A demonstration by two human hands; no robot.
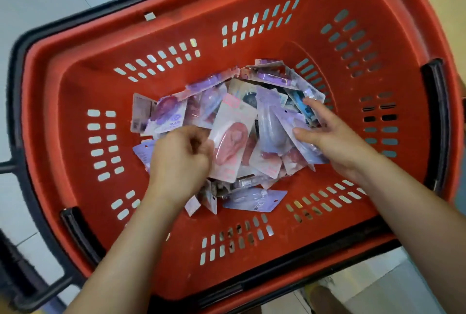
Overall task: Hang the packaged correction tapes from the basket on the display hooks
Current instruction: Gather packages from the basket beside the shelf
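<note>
Left grip (181, 159) pinches pink correction tape pack's (233, 137) left edge, inside basket (75, 101)

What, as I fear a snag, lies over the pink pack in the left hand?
Nothing visible: the pink pack lies atop the pile, its left edge in the left hand. The hooks are out of view.

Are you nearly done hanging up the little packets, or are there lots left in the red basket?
Not nearly. No hooks show here, so I cannot tell what is hung already. Right now the left hand pinches a pink packet, and the right hand rests on the pile of packets. That whole pile in the red basket is left to hang.
</note>
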